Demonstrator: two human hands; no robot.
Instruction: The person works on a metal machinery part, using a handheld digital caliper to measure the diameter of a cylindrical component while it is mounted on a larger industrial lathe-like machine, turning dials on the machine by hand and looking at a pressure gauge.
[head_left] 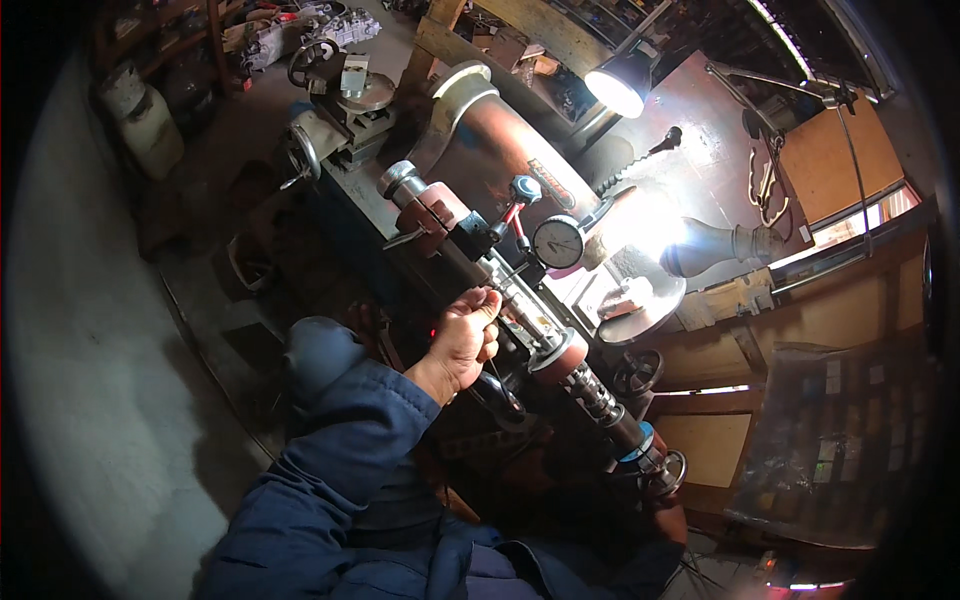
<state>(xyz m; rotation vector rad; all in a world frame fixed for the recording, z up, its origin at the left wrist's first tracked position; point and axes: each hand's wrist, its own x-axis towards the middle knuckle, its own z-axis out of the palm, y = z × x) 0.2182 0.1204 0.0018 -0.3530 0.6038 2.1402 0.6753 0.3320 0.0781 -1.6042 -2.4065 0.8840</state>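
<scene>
My left hand (466,335) is closed in a pinch, fingertips against the near side of a shiny metal shaft assembly (528,312) on a lathe-like machine. What the fingers hold, if anything, is hidden. Just beyond the fingertips stands a round dial gauge (558,243), carried by a red-and-black holder with a blue knob (524,189). A reddish collar (558,357) surrounds the shaft below the hand. At the lower right, my right hand (670,518) shows dimly beside a small handwheel (672,472); its fingers cannot be made out.
A lit lamp (617,88) shines over the machine's far side. Another handwheel (304,152) sits at the machine's left end. Long-handled pliers (768,185) hang at the right. A pale gas cylinder (140,115) stands by the left wall, with metal engine parts (300,35) behind.
</scene>
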